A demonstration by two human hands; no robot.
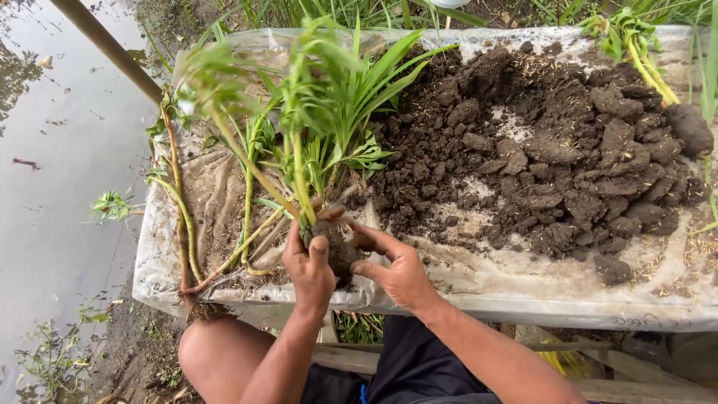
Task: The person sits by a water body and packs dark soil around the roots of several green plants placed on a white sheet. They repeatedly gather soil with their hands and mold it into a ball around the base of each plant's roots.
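My left hand (308,269) and my right hand (395,271) close together around a dark ball of soil (338,251) at the base of a green seedling (299,112). The seedling's pale stem rises up and left from the ball, and its leaves are blurred. Several more long-stemmed green plants (247,187) lie on the plastic-covered table (486,284), just left of my hands. A wide pile of dark, lumpy soil (553,157) spreads over the table to the right of my hands.
Another seedling with a soil ball (686,127) lies at the table's far right. Muddy water (52,150) fills the left side. A pole (112,49) slants across the upper left. My bare knee (217,352) is below the table's front edge.
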